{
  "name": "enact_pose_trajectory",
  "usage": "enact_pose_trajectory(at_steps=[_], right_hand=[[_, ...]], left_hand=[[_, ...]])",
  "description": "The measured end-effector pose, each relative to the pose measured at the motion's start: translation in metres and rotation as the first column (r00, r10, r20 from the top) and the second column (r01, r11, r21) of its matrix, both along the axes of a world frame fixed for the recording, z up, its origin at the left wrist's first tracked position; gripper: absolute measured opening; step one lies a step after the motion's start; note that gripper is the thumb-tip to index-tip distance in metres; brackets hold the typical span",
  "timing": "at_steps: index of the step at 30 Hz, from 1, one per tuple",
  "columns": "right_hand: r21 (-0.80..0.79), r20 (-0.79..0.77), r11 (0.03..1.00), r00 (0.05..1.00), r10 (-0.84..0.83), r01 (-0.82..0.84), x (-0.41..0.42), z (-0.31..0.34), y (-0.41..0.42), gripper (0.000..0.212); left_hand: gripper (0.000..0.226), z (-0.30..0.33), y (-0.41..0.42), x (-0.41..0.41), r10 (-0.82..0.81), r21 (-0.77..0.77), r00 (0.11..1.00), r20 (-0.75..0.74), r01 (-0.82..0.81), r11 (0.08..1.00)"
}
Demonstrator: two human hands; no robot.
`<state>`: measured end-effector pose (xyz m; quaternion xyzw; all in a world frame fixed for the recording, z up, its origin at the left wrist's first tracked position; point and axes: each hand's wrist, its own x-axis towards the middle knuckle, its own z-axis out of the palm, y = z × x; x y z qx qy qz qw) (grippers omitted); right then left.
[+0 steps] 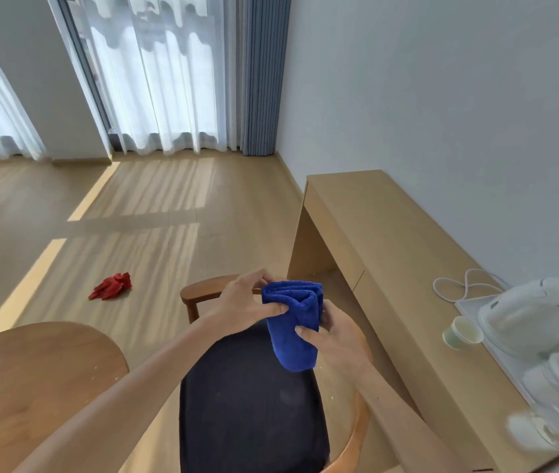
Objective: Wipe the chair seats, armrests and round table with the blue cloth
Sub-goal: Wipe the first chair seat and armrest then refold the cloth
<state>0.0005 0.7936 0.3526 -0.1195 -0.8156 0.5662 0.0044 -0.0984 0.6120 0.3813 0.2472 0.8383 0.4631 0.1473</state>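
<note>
Both hands on cloth | blue cloth was held folded above chair seat, pinched by left hand at 9 o'clock, right hand at 3 | round desk at 8 o'clock | a flat, firm pad was judged best before wiping.

1. Two bare forearms come in from the bottom edge, with no sleeve on either as far up as they show.
2. The left hand wears no glove, ring or watch.
3. The right hand is equally bare, wrist included.
4. Fingernails are short and unpainted.
</note>
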Motion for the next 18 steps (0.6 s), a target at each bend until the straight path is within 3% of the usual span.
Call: enact_pose_trajectory(at_steps=[2,5,12,18], right_hand=[[0.142,0.008,0.989,0.999,-0.035,0.033,-0.002,-0.01,0.007,0.027],[0.249,0.07,0.969,0.997,-0.02,0.002,0.0,-0.031,0.022,0.028],[0.364,0.35,0.903,0.932,0.096,-0.23,-0.017,-0.115,0.054,0.01],[0.327,0.553,0.842,0.809,0.198,-0.43,-0.039,-0.235,0.058,0.011]], left_hand=[[0.048,-0.017,-0.007,-0.008,-0.006,-0.148,1.0,-0.009,0.005,0.989],[0.065,-0.05,-0.024,-0.016,0.067,-0.33,0.998,0.018,-0.058,0.942],[0.055,-0.151,-0.035,-0.005,0.225,-0.621,0.968,0.115,-0.107,0.776],[0.049,-0.256,-0.032,0.018,0.363,-0.706,0.904,0.226,-0.105,0.701]])
